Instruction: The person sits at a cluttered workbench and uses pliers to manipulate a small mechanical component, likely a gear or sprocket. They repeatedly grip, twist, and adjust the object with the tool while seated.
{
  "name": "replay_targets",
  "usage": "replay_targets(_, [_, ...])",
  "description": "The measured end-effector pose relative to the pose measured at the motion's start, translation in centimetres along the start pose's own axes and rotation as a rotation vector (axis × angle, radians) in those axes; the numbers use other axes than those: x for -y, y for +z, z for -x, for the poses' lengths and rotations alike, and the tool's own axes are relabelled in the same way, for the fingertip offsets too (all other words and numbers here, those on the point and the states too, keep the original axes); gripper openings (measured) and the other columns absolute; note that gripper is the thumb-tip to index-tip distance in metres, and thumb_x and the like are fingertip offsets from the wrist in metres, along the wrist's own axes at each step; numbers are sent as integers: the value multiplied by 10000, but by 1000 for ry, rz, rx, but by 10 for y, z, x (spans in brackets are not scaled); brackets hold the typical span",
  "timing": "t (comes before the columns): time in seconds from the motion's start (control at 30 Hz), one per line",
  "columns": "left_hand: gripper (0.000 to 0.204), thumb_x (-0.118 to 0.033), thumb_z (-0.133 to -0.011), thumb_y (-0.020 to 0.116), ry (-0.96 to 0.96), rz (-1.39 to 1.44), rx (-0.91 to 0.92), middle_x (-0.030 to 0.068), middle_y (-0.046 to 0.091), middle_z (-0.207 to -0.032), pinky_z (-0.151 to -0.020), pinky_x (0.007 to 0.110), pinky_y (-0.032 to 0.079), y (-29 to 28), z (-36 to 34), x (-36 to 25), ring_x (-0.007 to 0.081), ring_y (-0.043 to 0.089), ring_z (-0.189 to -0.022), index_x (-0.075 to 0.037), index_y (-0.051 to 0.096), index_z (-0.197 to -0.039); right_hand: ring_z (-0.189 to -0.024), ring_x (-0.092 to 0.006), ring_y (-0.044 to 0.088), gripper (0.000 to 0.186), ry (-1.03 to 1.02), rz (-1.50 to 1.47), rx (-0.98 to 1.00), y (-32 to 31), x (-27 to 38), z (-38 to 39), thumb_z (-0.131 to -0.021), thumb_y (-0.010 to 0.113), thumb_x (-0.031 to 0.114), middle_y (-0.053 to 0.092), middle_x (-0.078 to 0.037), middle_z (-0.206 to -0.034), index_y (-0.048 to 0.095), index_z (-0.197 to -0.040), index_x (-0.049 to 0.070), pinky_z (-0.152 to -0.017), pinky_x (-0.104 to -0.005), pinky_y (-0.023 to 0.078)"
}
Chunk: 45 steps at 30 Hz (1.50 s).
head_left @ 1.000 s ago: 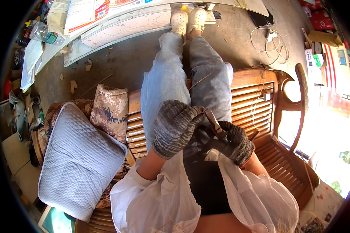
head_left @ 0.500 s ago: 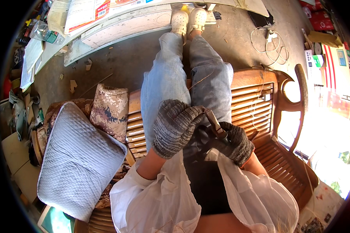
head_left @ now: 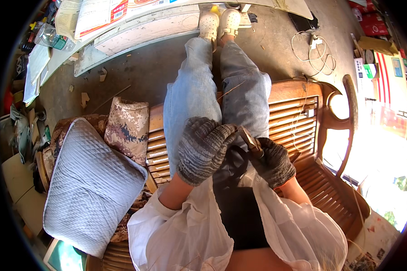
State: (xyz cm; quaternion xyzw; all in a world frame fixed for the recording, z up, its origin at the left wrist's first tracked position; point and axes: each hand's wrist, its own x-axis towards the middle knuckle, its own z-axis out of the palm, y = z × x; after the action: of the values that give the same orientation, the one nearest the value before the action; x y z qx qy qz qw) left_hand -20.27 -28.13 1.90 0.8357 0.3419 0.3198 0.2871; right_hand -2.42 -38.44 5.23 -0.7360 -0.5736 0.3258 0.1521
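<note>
Your L hand (head_left: 203, 151) pinches a small brown piece (head_left: 249, 139) nr ctr frame, R hand (head_left: 276, 165) clamped round its lower end, grey quilted pad (head_left: 92, 187) lower L.

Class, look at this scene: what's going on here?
Someone in a white top, seated on a slatted wooden bench, holds a small brown piece: the gloved left hand at its upper end, the gloved right hand at its lower. Just what it is can't be told. A grey quilted pad lies to the left.
</note>
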Motion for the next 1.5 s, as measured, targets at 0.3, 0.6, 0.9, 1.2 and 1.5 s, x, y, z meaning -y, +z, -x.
replay_targets(0.3, [142,-22,-801,598,-185,388,-65,71,690,-931,-795,357,476,-14,-12,-2,246,621,-811,-44,690,-907,-799,-227,672,247,-234,-20,132,4,-29,5,-830,667,150,675,-122,-895,646,-1030,7,-717,-292,525])
replay_targets(0.6, [148,-67,-787,621,-107,245,-9,75,678,-924,-759,375,467,-12,-10,-4,274,590,-796,-54,693,-916,-925,-268,627,280,53,-537,225,4,-10,1,-851,668,202,625,-141,-1049,656,-1097,68,-833,-332,502])
replay_targets(0.9, [198,-73,-767,627,28,31,-65,69,667,-893,-729,381,461,-5,-9,-6,266,589,-785,-79,703,-950,-892,-256,637,267,97,-510,180,8,-14,2,-830,696,241,632,-131,-1020,687,-1060,105,-808,-335,511])
replay_targets(1.2, [182,-79,-762,642,30,20,-111,66,654,-813,-696,375,457,-3,-12,-7,254,575,-719,-82,711,-930,-873,-266,645,272,61,-312,128,5,-10,2,-838,678,295,636,-140,-990,689,-1045,118,-781,-341,520])
replay_targets(1.5, [175,-63,-774,643,34,-12,-67,57,673,-867,-712,369,459,-2,-9,-5,256,585,-741,-76,703,-938,-850,-261,665,296,149,-290,125,2,-2,1,-832,691,268,659,-148,-955,673,-1056,76,-752,-333,530])
